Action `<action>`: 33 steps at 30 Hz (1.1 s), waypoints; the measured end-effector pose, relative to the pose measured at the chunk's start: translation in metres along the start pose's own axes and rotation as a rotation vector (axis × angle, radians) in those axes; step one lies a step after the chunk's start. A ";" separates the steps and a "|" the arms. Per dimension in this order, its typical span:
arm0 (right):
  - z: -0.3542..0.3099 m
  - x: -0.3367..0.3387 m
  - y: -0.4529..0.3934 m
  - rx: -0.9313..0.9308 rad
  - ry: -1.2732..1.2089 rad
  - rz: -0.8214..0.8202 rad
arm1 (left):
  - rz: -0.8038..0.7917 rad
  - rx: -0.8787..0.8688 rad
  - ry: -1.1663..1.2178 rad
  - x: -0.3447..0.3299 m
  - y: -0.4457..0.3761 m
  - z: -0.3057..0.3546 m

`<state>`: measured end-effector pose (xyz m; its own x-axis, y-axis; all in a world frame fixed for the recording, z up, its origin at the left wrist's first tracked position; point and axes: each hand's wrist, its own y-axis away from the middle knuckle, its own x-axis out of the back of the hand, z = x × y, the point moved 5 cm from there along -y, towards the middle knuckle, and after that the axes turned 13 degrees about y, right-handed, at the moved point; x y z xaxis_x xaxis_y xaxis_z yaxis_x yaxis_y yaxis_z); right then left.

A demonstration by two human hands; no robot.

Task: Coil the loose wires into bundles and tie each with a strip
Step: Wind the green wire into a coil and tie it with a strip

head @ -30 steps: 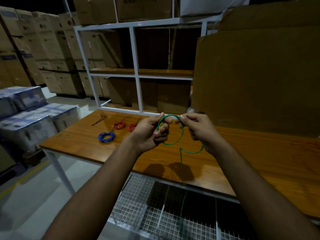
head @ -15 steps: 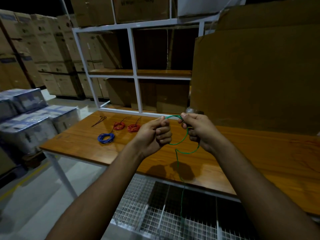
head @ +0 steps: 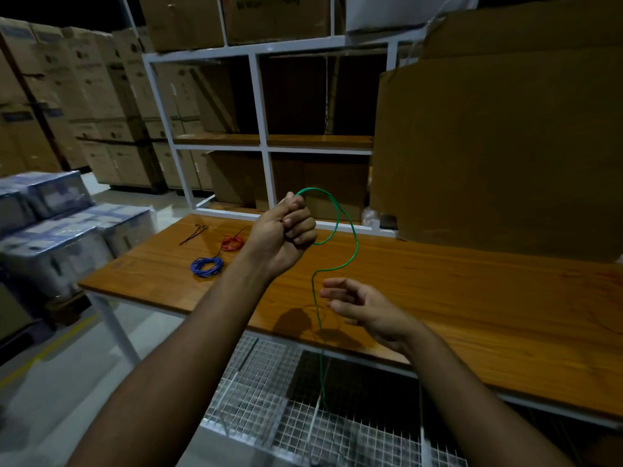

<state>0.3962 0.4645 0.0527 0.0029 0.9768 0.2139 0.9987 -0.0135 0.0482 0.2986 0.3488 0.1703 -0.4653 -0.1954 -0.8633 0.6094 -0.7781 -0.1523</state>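
A person's left hand (head: 285,235) was raised above a wooden table (head: 472,298), fingers curled into a fist around a green wire (head: 338,227). The wire left the top of the fist at 12 o'clock, arched over toward 3 o'clock and curved back to the fist's lower right side, forming 1 loop. A further strand swept down from the loop, bent toward 7 o'clock, then hung straight past the table's near edge and down in front of a wire-mesh rack (head: 303,416) below.

The right hand (head: 365,306) hovered lower, at 5 o'clock from the left, its fingers spread and relaxed, gripping nothing. Its fingertips (head: 325,293) pointed toward 9 o'clock, just beside the hanging strand; whether they touched it could not be told.

On the table, at 9 o'clock from the left hand, lay 1 red coil (head: 232,242), partly hidden by the left wrist. A blue coil (head: 206,266) rested nearer the table's edge, at 7 o'clock from the red one. Dark strips (head: 194,232) lay at 10 o'clock from the red coil, well apart from both hands.

A white shelf frame (head: 259,129) stood behind the table at 12 o'clock, a large cardboard sheet (head: 499,146) leaned at 2 o'clock, and stacked boxes (head: 84,106) filled the area at 10 o'clock.
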 end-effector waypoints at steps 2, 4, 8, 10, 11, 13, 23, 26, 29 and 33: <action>0.000 -0.009 -0.007 0.045 0.041 0.056 | 0.009 -0.013 0.000 -0.001 -0.002 -0.001; 0.000 -0.014 -0.012 0.082 0.115 0.119 | 0.015 -0.023 -0.002 -0.001 -0.003 -0.002; -0.005 -0.014 -0.011 0.088 0.212 0.239 | 0.019 -0.043 -0.002 0.000 -0.004 -0.001; -0.005 -0.010 -0.008 0.101 0.161 0.330 | 0.007 -0.046 0.004 0.001 -0.004 0.001; -0.003 -0.007 -0.006 0.092 0.121 0.375 | 0.003 -0.050 0.008 0.002 -0.005 0.003; 0.001 -0.005 -0.002 0.047 0.014 0.429 | 0.005 -0.065 0.009 0.004 -0.005 0.006; -0.027 -0.025 0.018 -0.092 0.010 0.486 | 0.087 -0.201 -0.240 0.015 -0.010 0.009; -0.055 -0.029 0.028 -0.060 0.206 0.400 | 0.119 -0.221 -0.334 0.020 -0.011 0.007; -0.079 -0.037 0.036 -0.070 0.304 0.217 | 0.161 -0.217 -0.378 0.020 -0.010 0.000; -0.095 -0.039 0.036 -0.058 0.253 0.122 | 0.173 -0.227 -0.294 0.023 -0.014 -0.003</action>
<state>0.4269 0.4055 0.1387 0.1034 0.8830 0.4579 0.9872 -0.1473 0.0612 0.2814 0.3573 0.1507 -0.4877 -0.4998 -0.7158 0.8053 -0.5741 -0.1478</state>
